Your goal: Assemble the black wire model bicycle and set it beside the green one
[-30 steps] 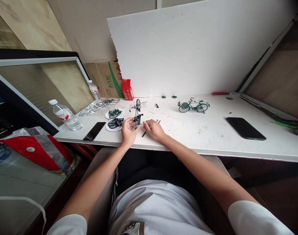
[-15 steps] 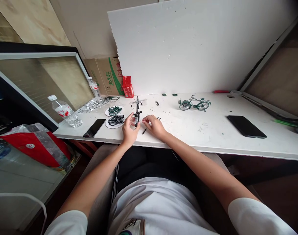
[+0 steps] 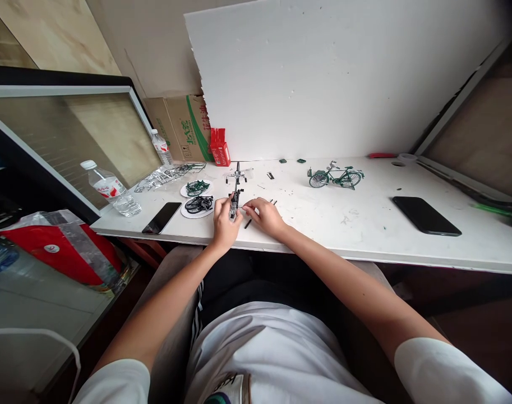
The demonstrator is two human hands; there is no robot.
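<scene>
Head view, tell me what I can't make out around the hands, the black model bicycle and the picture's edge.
Black model bicycle, head view: its near end is partly covered by the left hand.
Anything pinched by the right hand, head view: too small to identify.
Shirt print, head view: cut off by the bottom edge.

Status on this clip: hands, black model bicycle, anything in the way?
Left hand gripping black model bicycle. Right hand close beside it, grasp unclear. Thin black piece near right hand; no visible obstruction.
</scene>
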